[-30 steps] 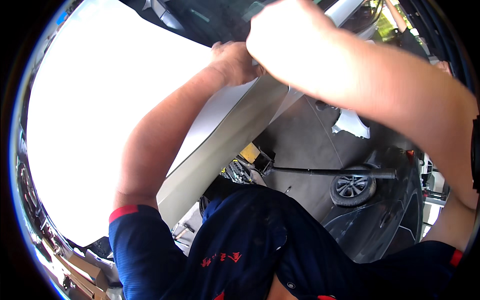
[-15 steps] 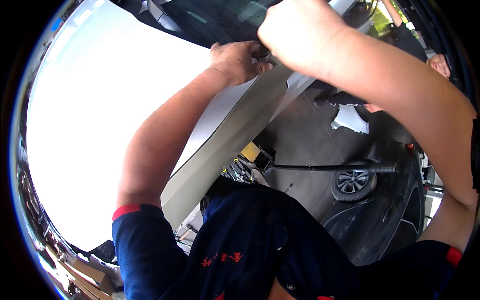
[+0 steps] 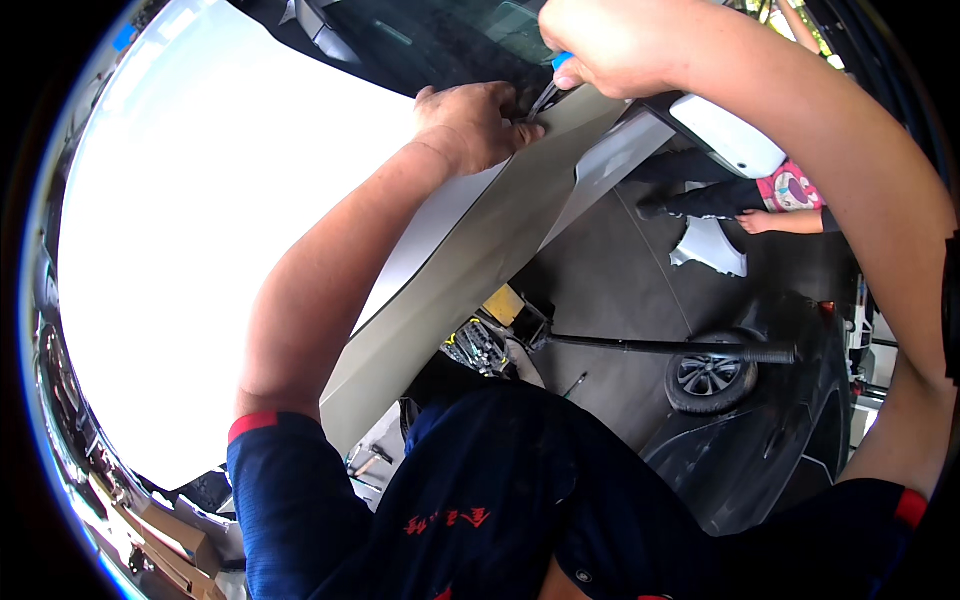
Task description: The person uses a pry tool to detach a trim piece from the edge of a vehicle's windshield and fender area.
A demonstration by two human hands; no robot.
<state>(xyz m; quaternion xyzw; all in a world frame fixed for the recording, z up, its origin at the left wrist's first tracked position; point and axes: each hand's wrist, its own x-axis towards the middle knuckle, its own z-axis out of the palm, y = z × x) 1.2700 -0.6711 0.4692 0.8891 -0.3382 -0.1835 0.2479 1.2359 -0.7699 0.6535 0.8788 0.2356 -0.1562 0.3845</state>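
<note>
At the rear corner of a white car hood (image 3: pixel 200 220), close to the windshield (image 3: pixel 430 45), my left hand (image 3: pixel 468 125) rests with bent fingers. Its thumb lies toward the beige-grey fender panel (image 3: pixel 470 235); what its fingers grip is hidden. Above and to the right, my right hand (image 3: pixel 625 50) is closed round the blue handle (image 3: pixel 562 62) of what looks like a screwdriver. Its thin metal shaft (image 3: pixel 543 100) slants down to the gap beside my left fingers. The tip of the shaft is out of sight.
A white side mirror (image 3: pixel 730 135) stands right of the fender. Beyond it is another person, an arm (image 3: pixel 785 221) showing. A loose white panel (image 3: pixel 710 246), a long black-handled jack (image 3: pixel 670 345), a tool set (image 3: pixel 480 345) and a dark car (image 3: pixel 760 430) with its wheel (image 3: pixel 710 375) lie to the right.
My right hand has moved slightly right, and the blue handle and metal shaft now show. My left hand has stayed nearly in place. The side mirror and more of the other person have come into view.
</note>
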